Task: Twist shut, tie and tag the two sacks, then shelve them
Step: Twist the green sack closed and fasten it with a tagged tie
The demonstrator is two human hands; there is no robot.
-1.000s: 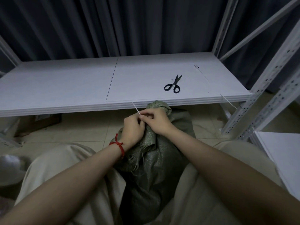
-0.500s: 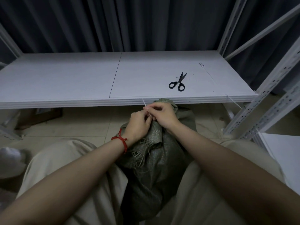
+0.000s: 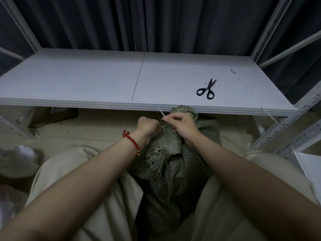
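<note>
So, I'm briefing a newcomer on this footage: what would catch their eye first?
The left hand grips the neck of the green sack between the knees while the right hand pinches a thin white tie there. Beyond, black scissors lie on the white shelf, right of centre.

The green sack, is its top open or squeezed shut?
Squeezed shut. The left hand grips the gathered neck of the green sack, and the right hand pinches a white tie there.

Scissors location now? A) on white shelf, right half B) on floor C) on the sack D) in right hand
A: the scissors lie on the shelf; the left hand grips the sack neck and the right hand pinches the white tie.
</note>
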